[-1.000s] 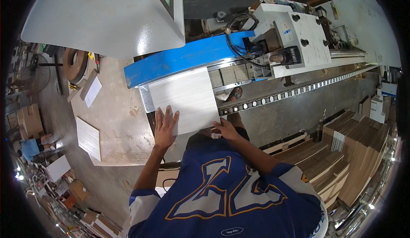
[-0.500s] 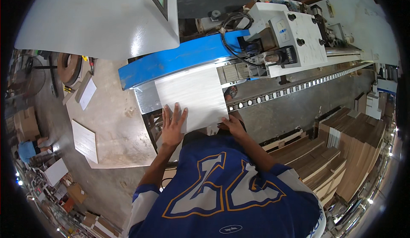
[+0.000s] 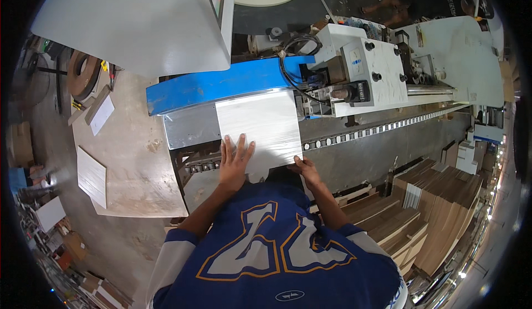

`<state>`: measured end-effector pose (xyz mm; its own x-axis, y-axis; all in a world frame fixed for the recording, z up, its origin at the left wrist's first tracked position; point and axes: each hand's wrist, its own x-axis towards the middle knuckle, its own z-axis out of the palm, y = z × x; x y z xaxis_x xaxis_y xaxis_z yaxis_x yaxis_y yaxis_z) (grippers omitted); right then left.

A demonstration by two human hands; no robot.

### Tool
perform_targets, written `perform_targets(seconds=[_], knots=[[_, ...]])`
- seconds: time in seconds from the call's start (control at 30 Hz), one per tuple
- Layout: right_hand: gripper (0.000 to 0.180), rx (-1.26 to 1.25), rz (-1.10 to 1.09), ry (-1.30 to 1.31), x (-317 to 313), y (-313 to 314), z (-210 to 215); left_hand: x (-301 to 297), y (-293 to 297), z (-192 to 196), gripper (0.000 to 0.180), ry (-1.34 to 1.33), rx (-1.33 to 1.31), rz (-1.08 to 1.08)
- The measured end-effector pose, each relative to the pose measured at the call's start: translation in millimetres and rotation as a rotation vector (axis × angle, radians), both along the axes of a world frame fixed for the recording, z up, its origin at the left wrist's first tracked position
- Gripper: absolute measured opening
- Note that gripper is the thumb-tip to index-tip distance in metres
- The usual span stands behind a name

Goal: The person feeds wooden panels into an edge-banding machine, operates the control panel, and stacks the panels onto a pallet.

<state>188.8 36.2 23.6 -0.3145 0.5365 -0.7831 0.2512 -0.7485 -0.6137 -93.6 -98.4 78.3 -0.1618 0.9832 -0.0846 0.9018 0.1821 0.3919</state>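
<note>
A white rectangular board [image 3: 263, 123] lies flat in front of me, its far edge against the blue guard of the machine. My left hand [image 3: 235, 159] rests on its near left part, palm down with fingers spread. At the near right corner my right hand [image 3: 306, 170] grips the board's edge, thumb on top and the other fingers partly hidden beneath. To the left of the board, a bare metal plate [image 3: 191, 126] of the machine shows under the long blue guard [image 3: 227, 84].
A white machine head [image 3: 374, 73] with black knobs and cables stands right of the guard, above a roller track [image 3: 377, 130]. On the left, a worktable [image 3: 138, 165] bears a small white panel [image 3: 92, 177]. Stacked brown boards [image 3: 443, 209] stand at right; another person [image 3: 426, 1] is far right.
The white board has slid right along the blue guard, with both hands moving along on it. More of the metal plate and rollers shows at its left. The whole view has shifted slightly.
</note>
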Motion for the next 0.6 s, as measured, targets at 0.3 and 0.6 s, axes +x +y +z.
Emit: perform_targets(seconds=[0.3, 0.6], knots=[[0.046, 0.013, 0.022, -0.045, 34.5, 27.2, -9.7, 28.7, 22.2, -11.3, 0.074, 0.191, 0.098, -0.010], [0.031, 0.042, -0.205, -0.085, 92.9, 63.6, -21.4, 77.0, 70.8, -22.4, 0.085, 0.173, 0.232, -0.083]])
